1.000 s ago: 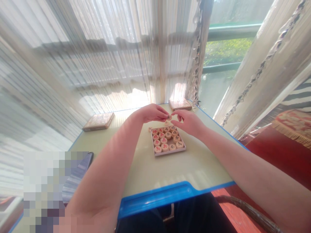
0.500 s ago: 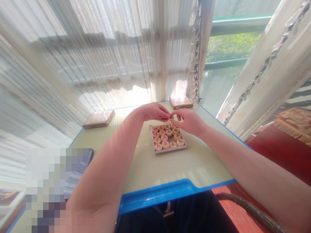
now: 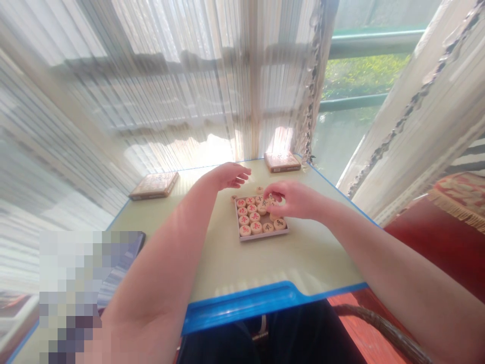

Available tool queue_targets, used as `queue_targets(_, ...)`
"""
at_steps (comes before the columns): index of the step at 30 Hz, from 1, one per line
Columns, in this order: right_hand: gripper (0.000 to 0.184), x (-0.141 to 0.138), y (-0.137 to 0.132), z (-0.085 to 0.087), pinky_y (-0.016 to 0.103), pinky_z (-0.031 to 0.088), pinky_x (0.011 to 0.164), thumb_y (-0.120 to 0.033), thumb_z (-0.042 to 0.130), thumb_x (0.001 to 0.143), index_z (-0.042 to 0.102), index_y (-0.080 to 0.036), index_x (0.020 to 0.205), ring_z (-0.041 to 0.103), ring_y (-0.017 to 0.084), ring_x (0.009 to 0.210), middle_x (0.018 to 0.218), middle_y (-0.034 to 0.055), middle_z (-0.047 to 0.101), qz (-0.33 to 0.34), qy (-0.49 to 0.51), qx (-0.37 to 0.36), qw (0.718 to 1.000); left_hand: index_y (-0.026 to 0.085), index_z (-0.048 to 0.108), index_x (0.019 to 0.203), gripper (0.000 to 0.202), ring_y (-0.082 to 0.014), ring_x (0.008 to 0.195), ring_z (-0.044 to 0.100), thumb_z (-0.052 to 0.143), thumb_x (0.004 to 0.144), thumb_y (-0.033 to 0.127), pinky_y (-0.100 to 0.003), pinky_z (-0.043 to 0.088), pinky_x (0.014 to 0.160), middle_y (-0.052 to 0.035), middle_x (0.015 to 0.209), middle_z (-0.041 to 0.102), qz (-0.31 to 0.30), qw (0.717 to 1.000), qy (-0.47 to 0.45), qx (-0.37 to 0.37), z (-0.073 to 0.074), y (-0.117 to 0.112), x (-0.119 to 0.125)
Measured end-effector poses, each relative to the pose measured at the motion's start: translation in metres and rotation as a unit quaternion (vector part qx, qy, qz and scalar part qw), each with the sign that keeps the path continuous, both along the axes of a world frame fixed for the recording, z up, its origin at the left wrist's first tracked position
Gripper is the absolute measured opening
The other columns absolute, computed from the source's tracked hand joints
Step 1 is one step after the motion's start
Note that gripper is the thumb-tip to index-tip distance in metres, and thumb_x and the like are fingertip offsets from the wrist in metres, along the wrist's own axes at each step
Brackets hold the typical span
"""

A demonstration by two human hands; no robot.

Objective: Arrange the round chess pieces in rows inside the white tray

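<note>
A shallow box of round wooden Chinese chess pieces sits on the table. The red-marked pieces fill its left side and black-marked ones its right; a gap shows right of the middle. My right hand reaches over the right side, with thumb and fingers pinched round a black-marked Chinese chess piece. Behind the box, my left hand hovers with its fingers apart and nothing in them. Two loose pieces lie outside: one piece beyond the far edge, another at the far left corner.
Two flat patterned boxes lie on the table, one box at the far left and another at the far right. A blue edge with a tray groove runs along the near side. Sheer curtains hang behind the table.
Both hands were together holding a piece behind the box. They have separated: the left let go and moved left, the right came down and nearer, over the box. A loose piece behind the box is now uncovered.
</note>
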State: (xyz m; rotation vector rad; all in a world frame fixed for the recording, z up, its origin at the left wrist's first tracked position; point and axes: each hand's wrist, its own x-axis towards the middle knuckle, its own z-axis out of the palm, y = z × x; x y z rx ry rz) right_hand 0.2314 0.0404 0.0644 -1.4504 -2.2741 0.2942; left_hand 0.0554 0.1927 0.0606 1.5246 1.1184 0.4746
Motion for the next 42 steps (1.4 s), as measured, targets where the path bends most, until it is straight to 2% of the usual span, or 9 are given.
queue_targets(5,0.024,-0.003,-0.005,-0.001,0.022,0.028,0.053,-0.031,0.061,0.071,0.067,-0.018,0.089,0.044,0.009,0.054,0.06,-0.0023,0.052,0.04,-0.044,-0.057,0.997,0.015,0.065,0.076,0.029,-0.0155,0.072,0.058,0.077,0.059,0.035,-0.031,0.048,0.066,-0.0098,0.09,0.065,0.009,0.999,0.041,0.025,-0.01,0.0,0.001)
queue_targets(14,0.026,-0.004,-0.002,-0.006,0.022,0.031,0.052,-0.031,0.059,0.068,0.067,-0.019,0.089,0.047,0.011,0.056,0.065,-0.0008,0.058,0.033,-0.074,-0.095,0.992,0.014,0.064,0.077,0.028,-0.0149,0.074,0.058,0.076,0.062,0.035,-0.031,0.049,0.071,-0.0101,0.088,0.066,-0.013,1.0,0.01,-0.01,-0.014,0.007,-0.005)
queue_targets(19,0.023,-0.006,-0.005,-0.004,0.022,0.03,0.051,-0.031,0.057,0.069,0.067,-0.02,0.086,0.047,0.011,0.056,0.067,-0.0004,0.06,0.035,-0.085,-0.094,0.991,0.014,0.065,0.078,0.03,-0.0154,0.075,0.058,0.075,0.062,0.037,-0.032,0.049,0.072,-0.0107,0.091,0.065,-0.029,1.0,0.009,-0.007,-0.017,0.011,-0.006)
queue_targets(25,0.02,-0.009,-0.007,-0.002,0.023,0.027,0.048,-0.029,0.055,0.069,0.069,-0.021,0.082,0.043,0.01,0.05,0.058,-0.0019,0.058,0.024,-0.105,-0.106,0.988,0.014,0.064,0.077,0.026,-0.0147,0.072,0.057,0.075,0.063,0.034,-0.032,0.048,0.069,-0.0108,0.089,0.065,-0.032,0.999,0.011,-0.01,-0.014,0.009,-0.006)
queue_targets(34,0.02,-0.013,-0.007,-0.002,0.024,0.026,0.05,-0.027,0.052,0.072,0.07,-0.021,0.075,0.046,0.01,0.053,0.063,0.0004,0.064,0.012,-0.118,-0.09,0.989,0.014,0.063,0.076,0.025,-0.0143,0.071,0.058,0.075,0.063,0.033,-0.031,0.048,0.069,-0.0097,0.088,0.065,-0.028,0.999,0.014,-0.017,-0.013,0.008,-0.005)
queue_targets(42,0.019,-0.013,-0.006,-0.005,0.024,0.029,0.052,-0.025,0.052,0.073,0.07,-0.02,0.075,0.051,0.012,0.06,0.071,0.0014,0.067,0.015,-0.116,-0.078,0.99,0.015,0.063,0.076,0.025,-0.0149,0.072,0.058,0.075,0.063,0.033,-0.031,0.048,0.07,-0.0092,0.086,0.065,-0.027,0.999,0.016,-0.015,-0.012,0.006,-0.005)
